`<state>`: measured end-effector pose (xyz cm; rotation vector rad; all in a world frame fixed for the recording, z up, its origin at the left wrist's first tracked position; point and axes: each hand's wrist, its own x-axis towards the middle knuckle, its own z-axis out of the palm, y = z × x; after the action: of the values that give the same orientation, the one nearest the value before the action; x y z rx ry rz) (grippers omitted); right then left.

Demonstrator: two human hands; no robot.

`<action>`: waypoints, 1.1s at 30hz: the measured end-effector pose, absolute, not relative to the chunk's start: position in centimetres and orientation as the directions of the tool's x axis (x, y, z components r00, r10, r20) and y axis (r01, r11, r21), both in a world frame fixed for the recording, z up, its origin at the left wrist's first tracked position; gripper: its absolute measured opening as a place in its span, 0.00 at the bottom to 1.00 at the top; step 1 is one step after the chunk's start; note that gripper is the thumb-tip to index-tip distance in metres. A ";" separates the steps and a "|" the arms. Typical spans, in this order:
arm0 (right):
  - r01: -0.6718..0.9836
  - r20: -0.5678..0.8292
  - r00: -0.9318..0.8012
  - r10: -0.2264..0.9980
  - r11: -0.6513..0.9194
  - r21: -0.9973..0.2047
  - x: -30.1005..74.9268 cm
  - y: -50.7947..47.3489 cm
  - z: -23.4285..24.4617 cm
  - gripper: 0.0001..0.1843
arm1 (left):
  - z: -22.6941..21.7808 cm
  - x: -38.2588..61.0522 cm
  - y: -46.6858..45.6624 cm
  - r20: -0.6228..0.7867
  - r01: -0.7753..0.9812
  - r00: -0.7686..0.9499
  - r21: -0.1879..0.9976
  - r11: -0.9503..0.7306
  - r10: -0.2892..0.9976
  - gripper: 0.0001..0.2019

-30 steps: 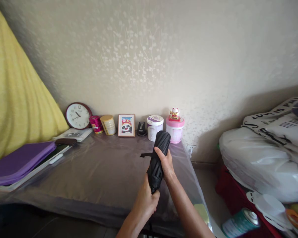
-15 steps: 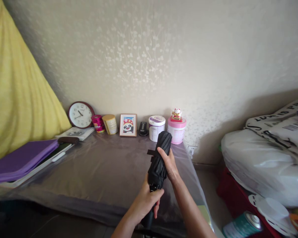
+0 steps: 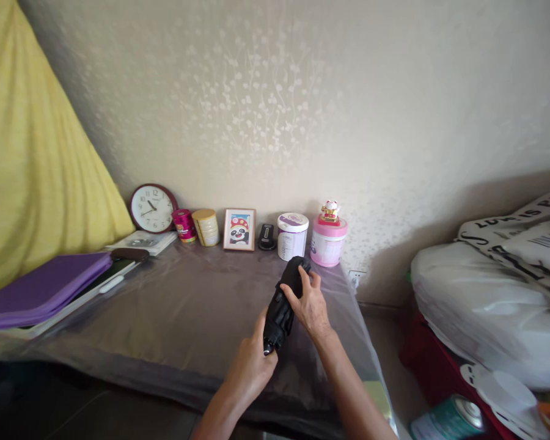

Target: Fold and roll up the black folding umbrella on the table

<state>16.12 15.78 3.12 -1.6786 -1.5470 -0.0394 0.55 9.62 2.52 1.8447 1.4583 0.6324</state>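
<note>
A folded black umbrella (image 3: 282, 308) is held at a slant above the front part of the table, its top end pointing away from me and to the right. My left hand (image 3: 255, 360) is closed around its lower end, and the handle is mostly hidden by that hand. Higher up, my right hand (image 3: 308, 299) grips the folded canopy from the right side, thumb on the near face and fingers near the top end. Behind the umbrella stand a white tub with a purple lid (image 3: 292, 237) and a pink-lidded tub (image 3: 329, 243).
Along the wall stand a clock (image 3: 153, 209), a magenta can (image 3: 184, 225), a yellow-lidded container (image 3: 206, 228), a framed panda picture (image 3: 239, 230) and a black device (image 3: 266, 237). Purple folders (image 3: 50, 287) lie left on the plastic-covered table (image 3: 165, 318). White bags (image 3: 476, 305) and a spray can (image 3: 449, 418) are right.
The umbrella has turned and come down slightly to the left; its loose strap no longer sticks out. My right hand has shifted its grip, and my left hand has moved left.
</note>
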 end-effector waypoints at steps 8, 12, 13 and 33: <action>0.746 0.611 -0.136 0.780 0.487 -0.455 16.0 16.0 2.3 0.11 | 0.5 -1.1 10.1 -0.074 0.783 0.249 0.602 -0.156 0.966 0.37; 0.610 0.588 -0.161 0.793 0.548 -0.573 16.2 16.4 1.8 0.07 | 0.1 -1.5 10.4 -0.119 0.829 0.246 0.539 -0.146 0.962 0.38; 0.583 0.563 -0.167 0.809 0.542 -0.605 16.3 16.5 1.7 0.07 | 0.1 -1.6 10.4 -0.125 0.838 0.239 0.527 -0.140 0.963 0.39; 0.386 0.301 -0.391 0.870 0.452 -0.804 14.9 15.9 1.1 0.10 | -0.7 -3.0 10.5 -0.142 0.954 0.221 0.238 -0.184 0.965 0.39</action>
<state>14.91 15.94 1.11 -1.0500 -1.9683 0.8372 -2.97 10.47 -0.66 2.2239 1.8033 0.0577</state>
